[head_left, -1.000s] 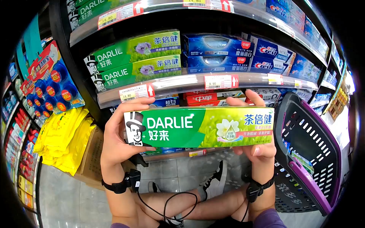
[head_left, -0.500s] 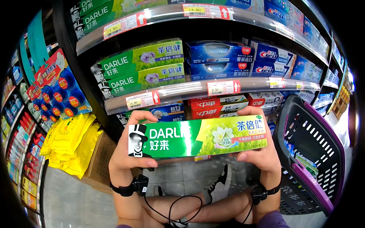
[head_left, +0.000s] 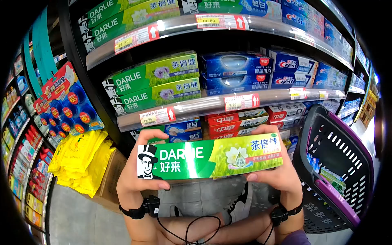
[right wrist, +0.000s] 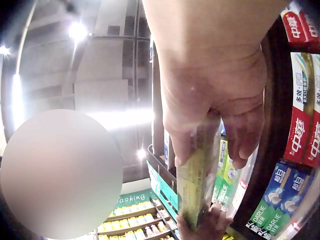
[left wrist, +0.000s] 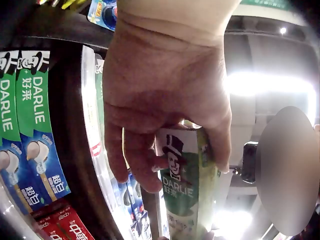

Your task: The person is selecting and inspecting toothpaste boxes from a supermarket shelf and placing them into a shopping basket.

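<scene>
A green DARLIE toothpaste box (head_left: 210, 158) is held level between both hands in the head view, its printed face toward the head camera. The left hand (head_left: 136, 169) grips its left end, thumb along the bottom edge and fingers behind the top. At the other end the right hand (head_left: 277, 169) pinches it the same way, thumb below. The left wrist view shows the box (left wrist: 182, 185) between thumb and fingers of the left hand (left wrist: 167, 95). In the right wrist view, the right hand (right wrist: 215, 95) holds the far end of the box (right wrist: 195, 175).
Shelves of stacked toothpaste boxes (head_left: 153, 76) rise behind, with a shelf edge (head_left: 196, 107) just beyond the held box. A black and purple basket (head_left: 341, 157) with some boxes inside stands at the right. Yellow bags (head_left: 81, 159) lie on a carton at the left. Crossed legs are below.
The held box and both hands have shifted lower in the head view, and the box's right end has tilted up slightly. The shelves also appear lower. Both hands keep their grip.
</scene>
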The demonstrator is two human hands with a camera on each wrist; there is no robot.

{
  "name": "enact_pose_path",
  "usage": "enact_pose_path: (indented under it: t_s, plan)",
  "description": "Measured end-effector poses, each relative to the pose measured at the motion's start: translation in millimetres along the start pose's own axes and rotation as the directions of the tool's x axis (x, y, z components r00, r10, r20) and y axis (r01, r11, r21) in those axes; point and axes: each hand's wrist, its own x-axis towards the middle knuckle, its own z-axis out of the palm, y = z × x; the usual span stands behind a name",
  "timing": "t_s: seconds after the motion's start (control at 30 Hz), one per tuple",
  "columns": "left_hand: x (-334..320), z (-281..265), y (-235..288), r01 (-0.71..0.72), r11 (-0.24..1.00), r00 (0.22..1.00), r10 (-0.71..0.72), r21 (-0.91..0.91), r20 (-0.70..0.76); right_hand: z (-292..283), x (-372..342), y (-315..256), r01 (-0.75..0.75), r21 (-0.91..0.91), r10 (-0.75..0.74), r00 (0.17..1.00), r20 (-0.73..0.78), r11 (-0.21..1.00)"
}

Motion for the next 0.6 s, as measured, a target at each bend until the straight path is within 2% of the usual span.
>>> enact_pose_path:
  t_s: [0.07,0.27,0.33,0.43,0.53,0.6]
  plan:
    - [-1.4,2.0,0.4,0.004,1.0,0.999,-0.005,-0.02,-0.04,3.5,-2.2,-0.6,-0.016,0.044,0.016,1.0,0.001,0.999]
    - [-1.9,2.8,-1.7,-0.062,0.998,0.995,0.06,-0.03,-0.075,5.0,-2.8,-1.3,-0.027,-0.026,0.026,1.0,-0.003,0.999]
    - [-2.2,2.0,0.3,-0.03,1.0,0.997,0.029,-0.009,-0.074,4.6,-2.7,-2.0,-0.035,-0.017,0.035,0.999,0.001,0.999]
    - [-0.6,4.7,2.0,0.008,1.0,0.997,-0.008,-0.012,-0.074,2.6,-2.2,-5.6,-0.022,-0.11,0.022,1.0,-0.003,0.994]
    - [4.9,9.9,3.4,0.004,1.0,1.0,-0.003,-0.031,0.02,-1.8,-2.8,-7.4,-0.046,-0.1,0.044,0.999,-0.023,0.994]
    - [9.8,13.8,5.5,0.003,0.997,0.998,-0.008,0.082,0.055,-5.5,-3.2,-8.5,-0.004,-0.16,-0.002,0.999,-0.035,0.987]
